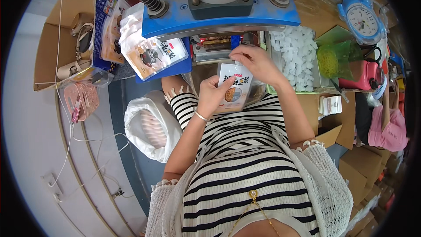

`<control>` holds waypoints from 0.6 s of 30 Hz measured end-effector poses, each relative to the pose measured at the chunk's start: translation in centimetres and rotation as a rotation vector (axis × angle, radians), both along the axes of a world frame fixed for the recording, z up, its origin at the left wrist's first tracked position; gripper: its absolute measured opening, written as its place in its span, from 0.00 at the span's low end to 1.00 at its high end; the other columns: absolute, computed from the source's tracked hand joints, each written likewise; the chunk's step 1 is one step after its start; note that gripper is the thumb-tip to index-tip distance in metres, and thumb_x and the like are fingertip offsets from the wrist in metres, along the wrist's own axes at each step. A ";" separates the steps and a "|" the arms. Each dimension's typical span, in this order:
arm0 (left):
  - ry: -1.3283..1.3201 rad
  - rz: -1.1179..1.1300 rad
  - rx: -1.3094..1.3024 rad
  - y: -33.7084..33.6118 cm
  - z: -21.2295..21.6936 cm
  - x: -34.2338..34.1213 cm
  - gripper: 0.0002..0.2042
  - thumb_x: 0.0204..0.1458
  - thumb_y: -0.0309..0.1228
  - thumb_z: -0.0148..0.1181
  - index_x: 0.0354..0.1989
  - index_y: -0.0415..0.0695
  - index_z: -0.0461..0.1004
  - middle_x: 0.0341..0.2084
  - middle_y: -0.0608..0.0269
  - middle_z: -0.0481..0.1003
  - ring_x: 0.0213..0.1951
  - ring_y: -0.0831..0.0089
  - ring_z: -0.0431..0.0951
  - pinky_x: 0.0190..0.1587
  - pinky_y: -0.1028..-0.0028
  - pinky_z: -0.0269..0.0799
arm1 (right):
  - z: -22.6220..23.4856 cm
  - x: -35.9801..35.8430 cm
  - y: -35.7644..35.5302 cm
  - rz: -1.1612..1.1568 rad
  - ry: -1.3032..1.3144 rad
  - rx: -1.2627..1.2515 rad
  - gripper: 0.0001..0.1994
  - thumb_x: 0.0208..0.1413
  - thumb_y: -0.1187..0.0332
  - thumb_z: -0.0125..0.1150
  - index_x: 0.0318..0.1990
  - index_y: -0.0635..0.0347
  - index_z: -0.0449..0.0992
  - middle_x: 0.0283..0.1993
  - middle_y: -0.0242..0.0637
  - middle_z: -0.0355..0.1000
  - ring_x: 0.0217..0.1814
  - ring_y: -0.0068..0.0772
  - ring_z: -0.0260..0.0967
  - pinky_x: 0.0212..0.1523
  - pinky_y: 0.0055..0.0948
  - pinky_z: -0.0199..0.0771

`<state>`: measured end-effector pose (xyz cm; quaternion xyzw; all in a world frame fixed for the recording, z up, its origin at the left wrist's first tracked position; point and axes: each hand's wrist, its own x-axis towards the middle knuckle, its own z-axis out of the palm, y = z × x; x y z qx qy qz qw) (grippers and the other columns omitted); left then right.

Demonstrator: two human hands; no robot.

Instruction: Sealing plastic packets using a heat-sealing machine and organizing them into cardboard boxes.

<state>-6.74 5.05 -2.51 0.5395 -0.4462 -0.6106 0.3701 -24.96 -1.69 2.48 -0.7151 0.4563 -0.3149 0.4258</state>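
Observation:
In front of my striped dress I hold a printed white pouch [238,91], upright with its top edge away from me. My left hand [211,94] grips it by its left side, thumb across the front. At the pouch's top edge the fingers of my right hand [255,62] are pinched together; what lies between them is too small to make out. Just beyond both hands is the metal bed of a blue press [263,19]. To the right of my right hand stands a bin of small white plastic pieces [293,57].
Similar pouches [153,57] lie stacked on a blue tray [184,63] at the left. A white sack [136,123] stands below them. Right of the bin are a green cup [340,59], a pink container [362,75] and a blue alarm clock [362,19]. Another person [388,127] sits far right.

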 end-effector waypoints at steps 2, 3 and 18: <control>0.147 0.057 0.014 0.0 0.5 -0.6 0.10 0.54 0.30 0.64 0.38 0.35 0.79 0.28 0.67 0.79 0.29 0.85 0.74 0.33 0.82 0.71 | -0.3 0.3 0.4 -0.063 -0.105 0.084 0.08 0.58 0.67 0.58 0.38 0.62 0.76 0.34 0.44 0.75 0.34 0.41 0.72 0.37 0.32 0.70; 0.148 0.056 0.011 -0.2 0.8 -0.5 0.10 0.54 0.30 0.64 0.38 0.35 0.79 0.28 0.67 0.79 0.29 0.85 0.74 0.33 0.82 0.71 | -0.4 0.3 0.7 -0.112 -0.075 0.080 0.08 0.58 0.68 0.57 0.39 0.63 0.76 0.34 0.41 0.75 0.35 0.36 0.71 0.37 0.30 0.69; -0.963 -0.128 -0.101 -5.7 5.5 3.4 0.16 0.51 0.40 0.65 0.36 0.37 0.79 0.34 0.56 0.80 0.31 0.61 0.80 0.34 0.68 0.73 | -2.8 -5.8 -1.1 -0.506 0.889 -0.502 0.09 0.55 0.72 0.54 0.42 0.64 0.73 0.38 0.45 0.73 0.42 0.47 0.70 0.40 0.41 0.73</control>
